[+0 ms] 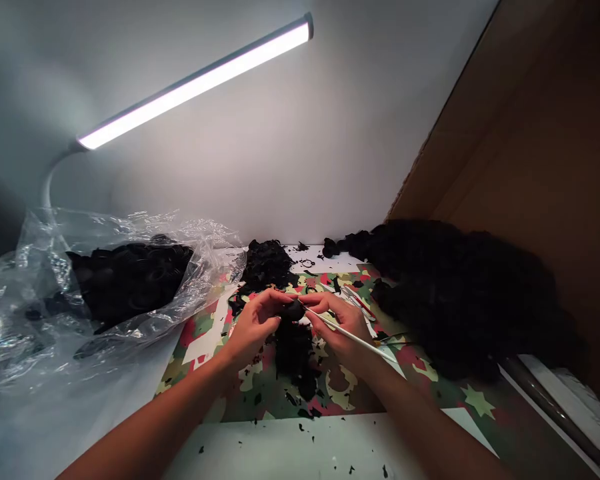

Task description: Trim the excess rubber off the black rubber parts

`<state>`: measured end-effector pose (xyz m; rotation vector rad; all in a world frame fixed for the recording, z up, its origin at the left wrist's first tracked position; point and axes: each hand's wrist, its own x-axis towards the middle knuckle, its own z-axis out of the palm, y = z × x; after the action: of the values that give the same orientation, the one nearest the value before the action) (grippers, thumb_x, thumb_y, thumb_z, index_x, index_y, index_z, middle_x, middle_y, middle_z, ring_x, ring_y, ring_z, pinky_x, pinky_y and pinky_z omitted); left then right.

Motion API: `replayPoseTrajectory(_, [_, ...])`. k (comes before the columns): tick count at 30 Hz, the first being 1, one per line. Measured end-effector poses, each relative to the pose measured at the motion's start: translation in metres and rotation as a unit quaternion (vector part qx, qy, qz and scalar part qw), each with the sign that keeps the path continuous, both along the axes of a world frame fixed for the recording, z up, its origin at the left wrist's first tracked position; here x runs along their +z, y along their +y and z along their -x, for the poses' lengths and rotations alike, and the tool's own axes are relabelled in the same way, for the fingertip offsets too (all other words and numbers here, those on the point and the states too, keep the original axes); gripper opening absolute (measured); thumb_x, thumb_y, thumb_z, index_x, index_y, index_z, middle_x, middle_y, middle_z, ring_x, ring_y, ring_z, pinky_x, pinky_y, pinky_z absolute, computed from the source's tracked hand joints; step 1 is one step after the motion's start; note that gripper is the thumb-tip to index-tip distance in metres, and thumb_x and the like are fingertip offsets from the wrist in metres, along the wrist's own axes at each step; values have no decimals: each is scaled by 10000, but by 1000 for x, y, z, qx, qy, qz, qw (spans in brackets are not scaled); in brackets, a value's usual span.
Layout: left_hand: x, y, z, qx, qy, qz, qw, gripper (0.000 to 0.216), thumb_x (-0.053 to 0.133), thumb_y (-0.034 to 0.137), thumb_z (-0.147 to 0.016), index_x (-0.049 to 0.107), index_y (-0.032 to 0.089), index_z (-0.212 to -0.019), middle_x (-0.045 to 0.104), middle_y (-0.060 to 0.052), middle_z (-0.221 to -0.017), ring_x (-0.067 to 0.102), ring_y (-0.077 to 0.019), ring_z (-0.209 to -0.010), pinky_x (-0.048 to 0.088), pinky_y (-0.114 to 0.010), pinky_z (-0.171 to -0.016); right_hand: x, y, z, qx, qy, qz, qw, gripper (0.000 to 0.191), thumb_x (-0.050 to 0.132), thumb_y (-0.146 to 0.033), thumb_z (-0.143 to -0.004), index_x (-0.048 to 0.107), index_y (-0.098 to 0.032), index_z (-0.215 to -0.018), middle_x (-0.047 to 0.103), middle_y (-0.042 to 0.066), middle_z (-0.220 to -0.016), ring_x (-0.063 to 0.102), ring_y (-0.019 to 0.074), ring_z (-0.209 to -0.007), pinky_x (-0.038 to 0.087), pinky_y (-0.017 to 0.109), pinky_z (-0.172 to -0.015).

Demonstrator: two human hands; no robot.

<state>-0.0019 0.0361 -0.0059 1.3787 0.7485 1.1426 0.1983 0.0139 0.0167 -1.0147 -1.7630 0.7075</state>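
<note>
My left hand [254, 325] pinches a small black curly piece [293, 311] over the patterned mat [260, 393]. My right hand [341, 323] meets it from the right, fingers closed on a thin white stick [353, 338] whose tip touches the black piece. Below the hands a dark strand of the same black material [295, 360] lies on the mat.
A clear plastic bag [45, 300] with black curly material sits at left. A big black pile [460, 293] lies at right beside a brown board [540, 167]. A smaller black heap [267, 263] is behind the hands. A lit lamp bar [195, 83] hangs overhead. Scissors-like tools [355, 300] rest near the right hand.
</note>
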Motion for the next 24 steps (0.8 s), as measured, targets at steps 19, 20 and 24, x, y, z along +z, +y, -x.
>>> replayPoseTrajectory(19, [14, -9, -2, 96, 182, -68, 976, 226, 748, 184, -753, 771, 247, -969, 769, -23, -897, 684, -226, -845, 517, -329, -792, -3, 0, -1, -53, 78, 48, 994, 326, 377, -418, -1034, 631, -258, -1163, 725, 42, -915, 663, 212, -827, 506, 345, -786])
replayPoseTrajectory(20, [14, -10, -2, 96, 184, -68, 976, 226, 752, 183, -747, 773, 247, -962, 773, -20, -881, 689, -227, -832, 519, -325, -778, -3, 0, 0, -43, 62, 41, 996, 352, 362, -423, -1038, 642, -264, -1181, 733, 49, -941, 669, 220, -851, 505, 353, -801])
replayPoseTrajectory(24, [16, -15, -7, 95, 196, -73, 973, 257, 745, 125, -733, 777, 251, -955, 788, -8, -901, 702, -226, -835, 519, -312, -775, -5, -2, 6, -38, -7, -25, 999, 227, 595, -418, -945, 722, -270, -1060, 710, 64, -1018, 648, 255, -957, 498, 373, -840])
